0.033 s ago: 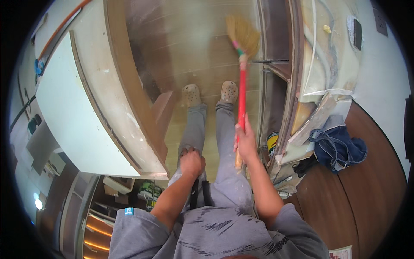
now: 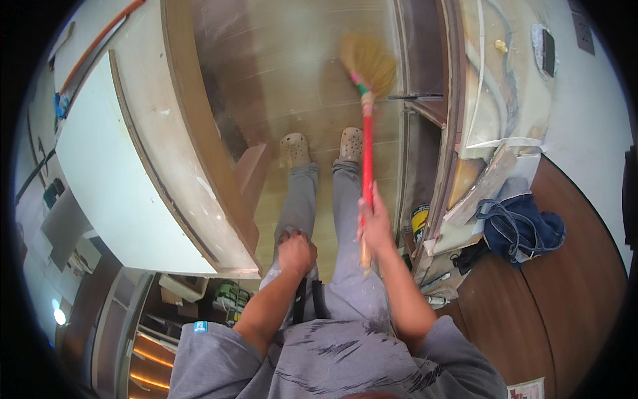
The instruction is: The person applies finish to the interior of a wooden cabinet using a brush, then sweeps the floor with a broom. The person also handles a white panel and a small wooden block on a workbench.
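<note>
My right hand [image 2: 375, 223] is wrapped round the red handle [image 2: 367, 153] of a broom, near its pale wooden end. The broom's fanned straw head [image 2: 369, 63] is on the floor [image 2: 286, 73], beyond my feet and slightly blurred. My left hand [image 2: 296, 253] rests on my left knee with its fingers curled in; whether anything is inside them is hidden. Both feet, in beige clogs [image 2: 351, 143], stand on the floor short of the straw.
A wooden cabinet panel [image 2: 193, 120] walls the left side. Open shelving [image 2: 425, 153] lines the right, with a yellow-labelled can [image 2: 420, 219] low inside. A dark blue cloth bundle [image 2: 522, 229] lies on a brown surface [image 2: 505, 319]. Green-and-white packages [image 2: 229, 296] sit behind at lower left.
The broom has shifted slightly left and toward me, with my right hand moving a little left along with it. My left hand stays on the knee.
</note>
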Available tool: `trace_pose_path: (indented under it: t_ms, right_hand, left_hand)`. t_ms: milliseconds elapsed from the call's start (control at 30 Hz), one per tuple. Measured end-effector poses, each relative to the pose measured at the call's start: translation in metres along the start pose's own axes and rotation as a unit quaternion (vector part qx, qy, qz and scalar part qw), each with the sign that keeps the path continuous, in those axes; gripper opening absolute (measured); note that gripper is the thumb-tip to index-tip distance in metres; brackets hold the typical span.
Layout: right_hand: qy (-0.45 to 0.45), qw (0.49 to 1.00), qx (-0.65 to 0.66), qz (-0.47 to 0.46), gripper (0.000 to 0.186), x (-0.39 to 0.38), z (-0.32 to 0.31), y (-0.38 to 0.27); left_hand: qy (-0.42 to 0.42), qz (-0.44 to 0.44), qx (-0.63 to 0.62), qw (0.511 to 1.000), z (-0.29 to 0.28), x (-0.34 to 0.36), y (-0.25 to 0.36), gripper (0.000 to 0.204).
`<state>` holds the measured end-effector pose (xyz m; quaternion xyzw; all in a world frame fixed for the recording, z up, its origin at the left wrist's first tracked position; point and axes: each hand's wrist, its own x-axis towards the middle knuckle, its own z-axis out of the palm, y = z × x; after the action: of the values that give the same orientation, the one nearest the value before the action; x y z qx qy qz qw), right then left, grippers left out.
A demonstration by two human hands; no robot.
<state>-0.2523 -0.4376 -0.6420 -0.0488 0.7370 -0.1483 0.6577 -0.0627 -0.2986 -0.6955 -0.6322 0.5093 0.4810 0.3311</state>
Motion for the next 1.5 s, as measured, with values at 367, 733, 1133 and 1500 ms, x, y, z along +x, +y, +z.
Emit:
trace_pose_path:
  t_ms: [367, 733, 1133, 1500]
  right_hand:
    - [-0.043, 0.960, -0.112, -0.253, 0.068, 0.149, 0.068, -0.161]
    - [0.065, 0.988, -0.070, -0.123, 0.066, 0.120, 0.049, 0.022]
    - [0.106, 0.990, -0.080, 0.048, 0.066, -0.008, -0.052, 0.217]
    - [0.109, 0.986, -0.113, -0.056, 0.067, -0.137, -0.068, 0.296]
  left_hand:
    - [0.022, 0.008, -0.025, 0.999, -0.001, -0.001, -0.010, 0.034]
    - [0.048, 0.046, -0.006, 0.998, 0.014, -0.003, -0.034, 0.030]
    - [0.101, 0.057, -0.009, 0.993, 0.072, -0.018, -0.063, 0.026]
    - [0.112, 0.117, -0.094, 0.982, 0.128, -0.072, -0.158, 0.036]
